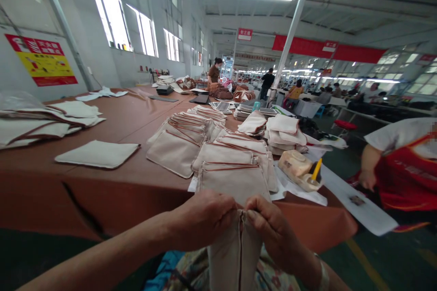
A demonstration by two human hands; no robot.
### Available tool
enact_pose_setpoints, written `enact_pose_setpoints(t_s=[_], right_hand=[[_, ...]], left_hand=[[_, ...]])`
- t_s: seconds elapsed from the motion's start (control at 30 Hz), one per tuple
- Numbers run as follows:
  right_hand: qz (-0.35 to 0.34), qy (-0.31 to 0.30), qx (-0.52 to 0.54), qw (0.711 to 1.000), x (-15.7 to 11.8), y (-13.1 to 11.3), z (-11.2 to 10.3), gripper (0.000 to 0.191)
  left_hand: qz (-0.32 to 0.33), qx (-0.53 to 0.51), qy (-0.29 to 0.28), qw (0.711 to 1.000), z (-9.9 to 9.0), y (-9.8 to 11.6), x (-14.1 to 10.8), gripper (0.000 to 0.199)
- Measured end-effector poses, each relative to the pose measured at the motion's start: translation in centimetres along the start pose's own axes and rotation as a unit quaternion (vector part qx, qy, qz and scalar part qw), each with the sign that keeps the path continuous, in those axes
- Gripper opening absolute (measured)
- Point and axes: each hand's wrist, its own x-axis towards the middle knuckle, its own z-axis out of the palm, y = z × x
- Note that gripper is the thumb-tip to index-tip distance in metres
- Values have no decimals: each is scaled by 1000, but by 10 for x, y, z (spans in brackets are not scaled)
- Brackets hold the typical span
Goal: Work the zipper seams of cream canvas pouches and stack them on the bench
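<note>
Over my lap hangs a beige fabric pouch (pixel 223 259), its long seam or opening facing up toward me with a dark brown line down the middle. My left hand (pixel 208 213) pinches its top end from the left. From the right, my right hand (pixel 273 225) grips the same end, thumb on top, close to the left fingers. Just beyond my hands, several similar beige pouches with brown edging (pixel 232 179) lie in overlapping rows on the brown-covered table (pixel 136 191). The lower part of the held pouch runs out of view.
A single flat beige piece (pixel 99 153) lies at left, near a stack of beige pieces (pixel 41 122). On the right stand more stacked pouches (pixel 285 129) and a cut-open container (pixel 295 166) with a yellow-handled tool (pixel 317 169). A person in a red apron (pixel 406 173) is close at right.
</note>
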Motion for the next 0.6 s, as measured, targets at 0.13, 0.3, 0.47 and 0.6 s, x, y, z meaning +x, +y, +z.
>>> enact_pose_setpoints(t_s=[0.13, 0.3, 0.47, 0.6], right_hand=[[-6, -12, 14, 1000, 6, -2, -3, 27], [5, -24, 48, 999, 1, -7, -7, 27], [26, -25, 94, 995, -1, -8, -9, 31], [37, -48, 136, 989, 3, -8, -10, 37]], left_hand=[[-70, -177, -4, 982, 13, -11, 2, 23], [-93, -322, -10, 942, 22, -18, 5, 30], [-114, -344, -6, 932, 26, -10, 10, 32], [-129, -328, 18, 936, 28, -9, 11, 24]])
